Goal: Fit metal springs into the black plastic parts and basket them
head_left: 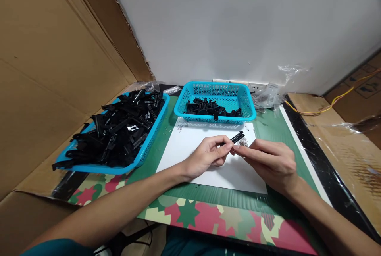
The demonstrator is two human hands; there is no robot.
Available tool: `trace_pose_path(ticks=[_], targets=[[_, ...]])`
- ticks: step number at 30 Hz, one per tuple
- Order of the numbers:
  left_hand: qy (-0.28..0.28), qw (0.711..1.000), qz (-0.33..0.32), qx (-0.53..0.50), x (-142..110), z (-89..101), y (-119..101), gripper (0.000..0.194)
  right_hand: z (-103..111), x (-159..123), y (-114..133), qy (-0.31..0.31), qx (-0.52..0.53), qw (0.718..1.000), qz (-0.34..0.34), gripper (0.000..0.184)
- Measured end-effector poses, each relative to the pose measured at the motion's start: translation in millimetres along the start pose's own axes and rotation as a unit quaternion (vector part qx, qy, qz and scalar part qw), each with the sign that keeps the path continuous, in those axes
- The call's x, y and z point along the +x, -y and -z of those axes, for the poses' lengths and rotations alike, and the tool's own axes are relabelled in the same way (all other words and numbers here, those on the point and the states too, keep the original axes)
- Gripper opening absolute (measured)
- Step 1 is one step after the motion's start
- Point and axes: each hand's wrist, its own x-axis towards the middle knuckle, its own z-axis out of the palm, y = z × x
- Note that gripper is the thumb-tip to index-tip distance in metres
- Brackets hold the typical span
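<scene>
My left hand (212, 153) is closed around a slim black plastic part (237, 137), whose far end sticks out past the fingers. Right beside it, my right hand (272, 160) has thumb and fingertips pinched together against the near end of that part. Whatever sits in the right fingertips is too small to make out. Both hands are above a white sheet (184, 156). Just beyond the fingers lies a small heap of tiny metal pieces (243, 141). More tiny dark pieces (180, 126) are scattered at the sheet's far left corner.
A blue basket (151, 139) heaped with long black plastic parts (119, 129) stands at left. Another blue basket (214, 119) at the back holds smaller black parts (205, 107). Plastic bags (269, 97) lie at back right. Cardboard (59, 49) walls the left side; a yellow cable (336, 101) runs at right.
</scene>
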Motion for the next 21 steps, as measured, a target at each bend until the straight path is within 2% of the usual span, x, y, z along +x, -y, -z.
trace_pose_path(ticks=[6, 13, 15, 17, 21], targets=[[-0.004, 1.0, -0.005, 0.021, -1.6, 1.3, 0.5, 0.036, -1.9, -0.7, -0.9, -0.002, 0.0, 1.0, -0.021, 0.027], [-0.021, 0.999, -0.013, 0.048, -1.9, -0.2, 1.3, 0.036, -0.5, -0.6, -1.7, 0.014, -0.038, 0.999, 0.005, 0.024], [-0.036, 0.997, -0.026, 0.061, -1.8, -0.8, 0.7, 0.035, 0.3, 2.3, 0.3, 0.023, -0.005, 0.999, -0.034, 0.021], [-0.056, 0.995, -0.045, 0.077, -1.5, -1.1, 0.3, 0.034, 1.2, 5.8, 2.8, 0.037, 0.052, 0.993, -0.104, 0.018], [-0.076, 0.985, -0.091, 0.124, -0.7, -0.3, 2.9, 0.031, 2.3, 10.5, 6.5, 0.058, 0.147, 0.958, -0.24, 0.013]])
